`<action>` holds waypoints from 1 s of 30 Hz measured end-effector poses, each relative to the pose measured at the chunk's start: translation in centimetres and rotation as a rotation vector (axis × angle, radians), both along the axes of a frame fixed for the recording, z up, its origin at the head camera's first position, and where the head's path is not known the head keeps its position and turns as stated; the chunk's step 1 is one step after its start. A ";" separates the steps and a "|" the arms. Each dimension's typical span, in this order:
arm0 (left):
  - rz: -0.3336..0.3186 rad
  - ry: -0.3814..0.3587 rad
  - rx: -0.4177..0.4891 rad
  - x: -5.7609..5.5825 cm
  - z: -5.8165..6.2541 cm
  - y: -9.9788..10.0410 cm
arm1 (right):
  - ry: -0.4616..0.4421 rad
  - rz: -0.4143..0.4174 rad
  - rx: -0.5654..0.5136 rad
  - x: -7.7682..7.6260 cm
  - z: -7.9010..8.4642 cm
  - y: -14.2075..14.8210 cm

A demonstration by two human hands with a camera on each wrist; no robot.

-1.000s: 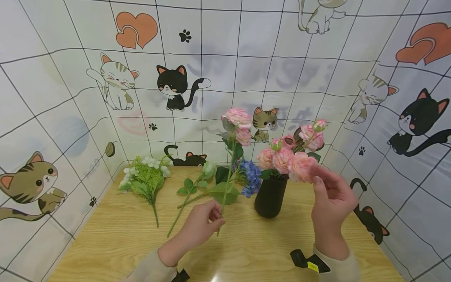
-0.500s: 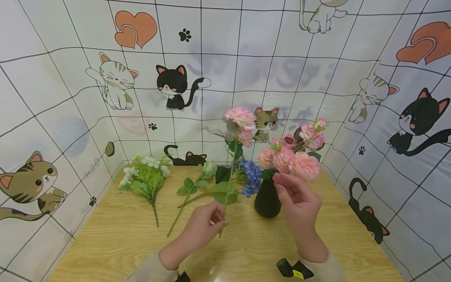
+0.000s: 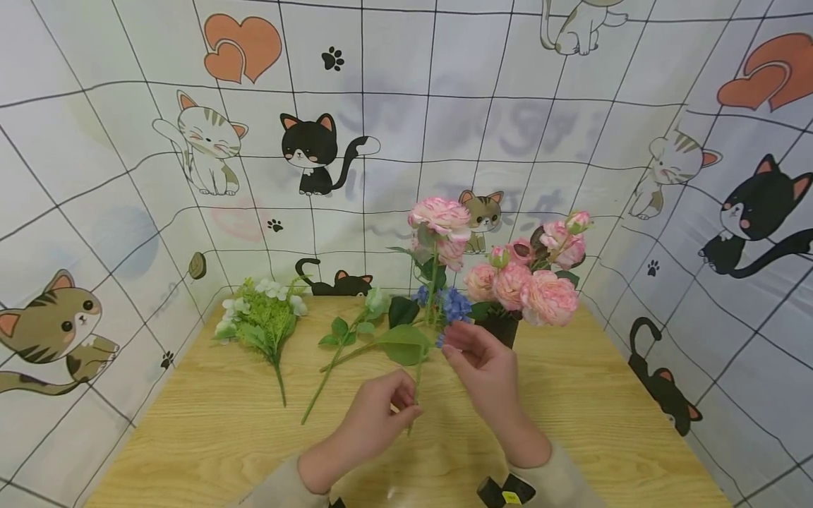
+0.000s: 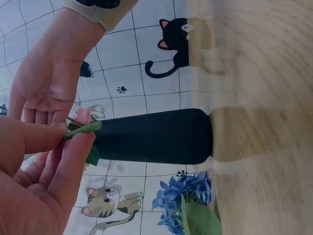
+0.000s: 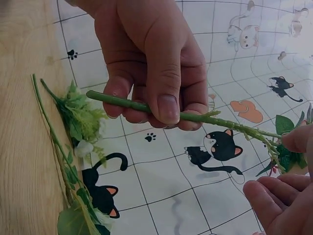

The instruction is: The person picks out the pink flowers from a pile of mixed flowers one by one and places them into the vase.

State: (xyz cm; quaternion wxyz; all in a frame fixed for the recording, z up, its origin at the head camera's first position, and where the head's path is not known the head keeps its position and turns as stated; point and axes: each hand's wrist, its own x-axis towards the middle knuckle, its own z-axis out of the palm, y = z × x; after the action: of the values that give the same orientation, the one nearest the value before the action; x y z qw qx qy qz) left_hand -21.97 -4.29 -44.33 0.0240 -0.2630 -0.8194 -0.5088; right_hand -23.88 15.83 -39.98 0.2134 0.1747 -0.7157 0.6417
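My left hand (image 3: 377, 406) pinches the lower green stem (image 5: 137, 105) of an artificial pink flower (image 3: 440, 217) between thumb and fingers. The flower stands nearly upright, its bloom raised above the table. My right hand (image 3: 485, 367) is just right of the stem with bent fingers and a gap to the thumb; nothing is held in it. In the right wrist view its thumb and fingers (image 5: 274, 196) come close to the stem's leafy part. Behind the right hand stands a black vase (image 4: 151, 137) holding several pink flowers (image 3: 527, 286), its lower part hidden in the head view.
Blue hydrangea (image 3: 454, 305) lies left of the vase, by a large green leaf (image 3: 403, 343). A white-budded stem (image 3: 324, 384) and a bunch of greenery with white blossoms (image 3: 263, 317) lie further left on the wooden table (image 3: 209, 437). A cat-print cloth (image 3: 394, 127) encloses the table.
My right hand has moved left from the vase's pink flowers, past the vase, to the held stem. My left hand has shifted slightly right, carrying the flower.
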 end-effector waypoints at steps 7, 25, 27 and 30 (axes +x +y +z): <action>-0.046 0.020 0.003 0.1 -1.0 0.6 | -0.088 0.023 0.021 -0.1 -0.3 -0.4; -0.075 0.023 -0.070 0.0 -2.4 1.2 | -0.155 -0.059 0.113 0.7 0.7 -1.4; -0.072 0.023 -0.077 0.1 -2.4 1.2 | -0.131 -0.043 0.087 0.2 -0.2 -1.1; -0.073 0.030 -0.072 0.0 -2.5 1.3 | -0.108 -0.029 0.080 0.1 -0.6 -1.1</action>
State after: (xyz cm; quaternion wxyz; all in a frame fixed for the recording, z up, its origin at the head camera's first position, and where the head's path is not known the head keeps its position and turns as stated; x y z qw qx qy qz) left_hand -21.93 -3.01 -46.82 0.0083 -0.3009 -0.8266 -0.4756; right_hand -23.80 14.72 -40.57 0.1764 0.1378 -0.7537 0.6180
